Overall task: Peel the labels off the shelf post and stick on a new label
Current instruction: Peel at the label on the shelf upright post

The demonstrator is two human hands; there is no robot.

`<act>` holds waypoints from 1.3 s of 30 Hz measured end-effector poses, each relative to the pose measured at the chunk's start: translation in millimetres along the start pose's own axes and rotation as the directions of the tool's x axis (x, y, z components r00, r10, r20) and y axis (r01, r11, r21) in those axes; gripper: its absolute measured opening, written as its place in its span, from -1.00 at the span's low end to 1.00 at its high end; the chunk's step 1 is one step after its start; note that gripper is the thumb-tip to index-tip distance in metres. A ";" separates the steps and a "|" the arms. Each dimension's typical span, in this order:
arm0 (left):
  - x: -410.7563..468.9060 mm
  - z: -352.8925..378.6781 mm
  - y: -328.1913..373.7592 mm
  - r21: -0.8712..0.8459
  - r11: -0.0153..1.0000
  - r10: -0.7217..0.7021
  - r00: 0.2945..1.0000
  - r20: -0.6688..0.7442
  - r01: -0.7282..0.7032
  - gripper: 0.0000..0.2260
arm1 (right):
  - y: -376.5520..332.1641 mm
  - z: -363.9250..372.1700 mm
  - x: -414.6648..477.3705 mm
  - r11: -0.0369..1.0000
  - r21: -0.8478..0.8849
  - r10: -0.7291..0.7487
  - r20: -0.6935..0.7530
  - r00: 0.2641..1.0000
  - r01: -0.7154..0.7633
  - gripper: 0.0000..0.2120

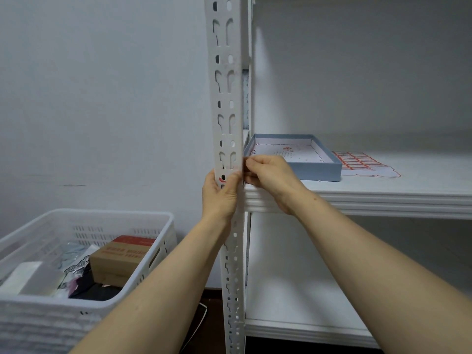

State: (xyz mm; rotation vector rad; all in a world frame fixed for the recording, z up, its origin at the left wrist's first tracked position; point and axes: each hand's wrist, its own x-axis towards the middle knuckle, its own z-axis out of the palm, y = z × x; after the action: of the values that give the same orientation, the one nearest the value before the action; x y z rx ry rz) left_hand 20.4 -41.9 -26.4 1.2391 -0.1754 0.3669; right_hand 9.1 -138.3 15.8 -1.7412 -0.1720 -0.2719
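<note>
A white perforated shelf post (226, 98) stands upright in the middle of the head view. My left hand (221, 194) wraps around the post at shelf height, thumb pressed on its front face beside a small red-edged label remnant (221, 179). My right hand (268, 175) is pinched at the post's right edge, fingertips closed on what looks like a label edge; the label itself is hidden by the fingers. A sheet of red-bordered labels (357, 160) lies on the shelf to the right.
A shallow blue-grey box lid (316, 169) with printed paper inside sits on the white shelf (383, 198) just behind my right hand. A white plastic basket (84, 267) holding a cardboard box and packets stands on the floor at the lower left. A lower shelf board is below.
</note>
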 end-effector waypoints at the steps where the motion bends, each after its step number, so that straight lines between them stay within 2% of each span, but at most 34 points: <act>1: -0.2 -0.1 0.1 0.001 1.000 -0.001 1.000 0.001 0.001 -0.72 | 0.1 0.0 -0.2 1.000 0.006 0.001 0.000 1.000 -0.001 -0.75; 19: 0.0 -0.6 1.6 -0.001 1.000 0.005 1.000 0.016 -0.005 -0.78 | -2.7 -2.1 -3.8 0.998 0.056 -0.008 0.046 0.999 0.005 -0.71; 32: -0.8 -1.3 1.1 0.017 1.000 0.005 1.000 0.018 -0.006 -0.76 | -5.2 -2.2 -8.0 0.999 0.046 0.001 0.030 1.000 -0.002 -0.75; 36: -2.8 0.1 3.4 -0.003 1.000 0.012 1.000 0.028 -0.011 -0.86 | -4.8 -1.3 -6.6 1.000 0.018 0.001 0.015 1.000 -0.001 -0.74; 39: -2.6 1.1 3.7 0.003 1.000 0.010 1.000 0.015 -0.010 -0.81 | -4.5 -0.6 -6.1 1.000 0.011 0.003 0.007 1.000 -0.003 -0.74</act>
State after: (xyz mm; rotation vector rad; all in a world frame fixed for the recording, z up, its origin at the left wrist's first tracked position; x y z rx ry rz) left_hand 16.7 -42.4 -23.7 1.2449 -0.1937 0.3670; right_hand 2.0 -137.8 18.5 -1.7320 -0.1756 -0.2621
